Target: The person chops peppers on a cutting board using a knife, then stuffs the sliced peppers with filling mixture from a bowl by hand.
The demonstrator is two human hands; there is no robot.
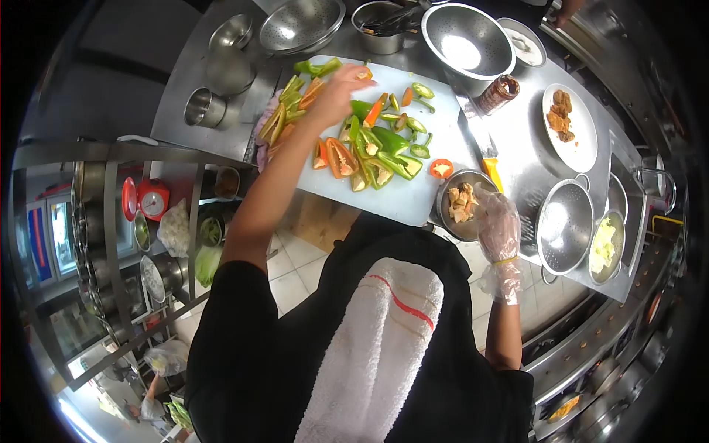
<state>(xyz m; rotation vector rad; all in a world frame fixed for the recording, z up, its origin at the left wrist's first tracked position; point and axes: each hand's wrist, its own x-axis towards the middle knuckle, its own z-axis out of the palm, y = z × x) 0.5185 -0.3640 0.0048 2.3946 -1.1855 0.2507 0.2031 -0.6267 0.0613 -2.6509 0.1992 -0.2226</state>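
My bare left hand (343, 94) is over the upper part of the white cutting board (413, 207), its fingers stretched out and apart. A small orange pepper piece (364, 73) shows by its fingertips; I cannot tell whether they touch it. Cut green peppers (391, 140) and orange pepper halves (341, 159) with seeds are spread below and around this hand. At the board's right corner, my right hand (498, 221), in a clear plastic glove, grips the side of a small metal bowl (445, 193). Pale orange-brown pieces (463, 202) lie in the bowl.
A yellow-handled knife (487, 159) lies right of the board, near a red pepper slice (442, 168) and a dark jar (499, 94). Beyond are a plate (569, 151) with brown chunks, a colander (565, 227) and a bowl of chopped greens (606, 247). Metal bowls (301, 26) line the back.
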